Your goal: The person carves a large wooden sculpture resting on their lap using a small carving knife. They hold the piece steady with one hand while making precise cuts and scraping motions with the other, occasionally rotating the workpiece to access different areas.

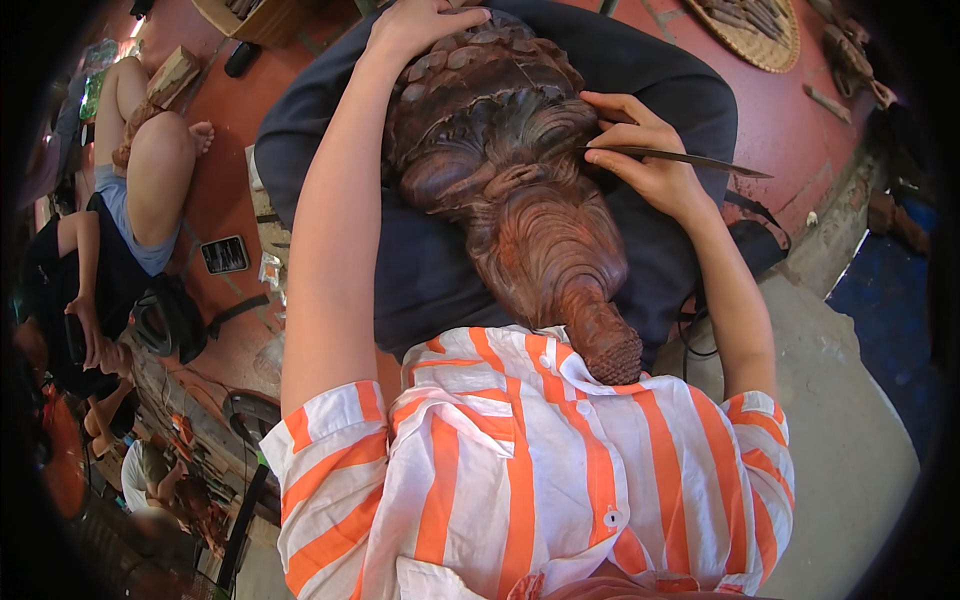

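While our left hand [418, 34] rests at the far end of the carving [545, 240], its grip unclear to us, the carving, laid across our lap [670, 90], could roll under uneven pressure. Our right hand [650, 165] clamps the thin tool [705, 159] between thumb and fingers [618, 136]; too much force might make it skid, scarring the carving.

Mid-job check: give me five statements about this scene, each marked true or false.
1. The carving lies on dark cloth. True.
2. The left hand is at the carving's narrow end. False: it is at the far, wide end.
3. The right hand holds a thin dark tool. True.
4. The striped shirt is blue and white. False: orange and white.
5. The woven tray is left of the carving. False: it is right.
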`<state>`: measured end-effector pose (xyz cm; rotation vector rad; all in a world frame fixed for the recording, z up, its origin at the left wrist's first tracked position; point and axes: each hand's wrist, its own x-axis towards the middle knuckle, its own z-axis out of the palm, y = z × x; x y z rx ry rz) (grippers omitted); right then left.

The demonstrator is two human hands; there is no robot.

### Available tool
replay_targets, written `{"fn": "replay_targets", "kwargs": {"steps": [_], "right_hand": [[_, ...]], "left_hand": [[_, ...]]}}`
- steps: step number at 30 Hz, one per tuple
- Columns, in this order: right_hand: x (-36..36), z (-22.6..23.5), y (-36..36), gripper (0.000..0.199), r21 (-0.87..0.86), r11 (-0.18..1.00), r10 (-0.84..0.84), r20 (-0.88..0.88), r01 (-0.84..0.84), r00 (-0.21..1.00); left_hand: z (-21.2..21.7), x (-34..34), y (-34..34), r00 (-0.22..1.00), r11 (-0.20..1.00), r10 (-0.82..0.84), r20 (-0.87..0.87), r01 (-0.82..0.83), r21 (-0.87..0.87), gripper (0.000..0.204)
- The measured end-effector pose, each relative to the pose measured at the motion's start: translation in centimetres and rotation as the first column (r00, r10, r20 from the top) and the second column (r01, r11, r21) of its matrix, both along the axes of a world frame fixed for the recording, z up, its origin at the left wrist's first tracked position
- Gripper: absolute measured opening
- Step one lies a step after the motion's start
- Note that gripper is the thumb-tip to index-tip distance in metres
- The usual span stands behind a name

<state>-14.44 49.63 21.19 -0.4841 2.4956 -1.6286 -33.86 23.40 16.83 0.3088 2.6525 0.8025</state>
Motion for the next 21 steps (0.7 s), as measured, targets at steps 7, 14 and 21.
{"fn": "replay_targets", "kwargs": {"steps": [7,14,21], "right_hand": [[1.1,1.2,-2.4,0.014,0.178,0.982,-0.057,-0.072,0.069,0.996],[0.5,0.2,-0.8,0.013,0.101,0.994,-0.034,-0.109,0.045,0.993],[-0.5,0.5,1.4,0.011,-0.12,0.992,-0.026,0.172,0.048,0.985]], "left_hand": [[0.0,0.0,0.0,1.0,1.0,0.029,0.005,-0.029,0.002,0.069],[0.1,0.1,0.5,1.0,1.0,0.009,0.011,-0.009,0.029,0.068],[-1.8,-0.7,-0.4,0.982,0.987,-0.163,-0.093,0.162,-0.02,0.072]]}}
